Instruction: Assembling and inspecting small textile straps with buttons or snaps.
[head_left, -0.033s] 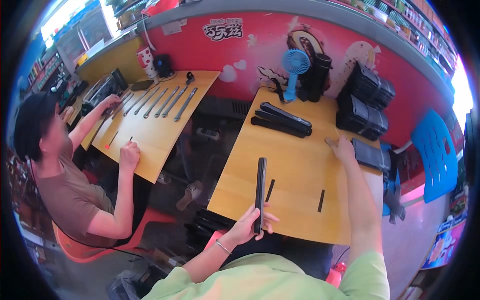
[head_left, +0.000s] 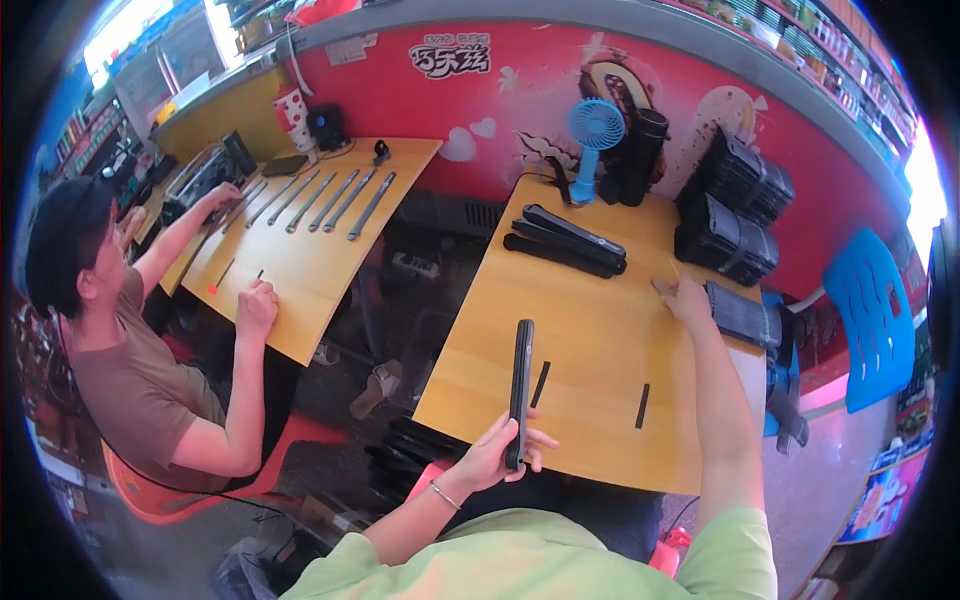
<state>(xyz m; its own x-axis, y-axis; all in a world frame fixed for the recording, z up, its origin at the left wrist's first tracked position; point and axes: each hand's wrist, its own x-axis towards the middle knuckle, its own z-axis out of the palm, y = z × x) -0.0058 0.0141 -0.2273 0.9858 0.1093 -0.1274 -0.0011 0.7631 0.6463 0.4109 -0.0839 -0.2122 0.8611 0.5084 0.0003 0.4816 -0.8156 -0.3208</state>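
Note:
My left hand (head_left: 490,455) is wrapped round the lower end of a long, slim black bar-shaped thing (head_left: 521,385), held upright near the front edge of the wooden table (head_left: 590,330). Some of its fingers stretch out beyond the bar. To the right, my right hand (head_left: 688,299) reaches across to the table's right side. Its fingertips pinch a small greyish-brown piece (head_left: 662,287), too small to name. Two short black strips lie on the tabletop, one (head_left: 541,384) just beside the held bar and another (head_left: 642,406) farther right.
Long black pieces (head_left: 565,240) lie stacked at the back, near a blue fan (head_left: 597,135) and a black cylinder (head_left: 642,155). Wrapped black bundles (head_left: 728,238) line the right edge beside a blue chair (head_left: 873,320). A co-worker (head_left: 140,340) sits left at another table (head_left: 310,290) with several dark bars.

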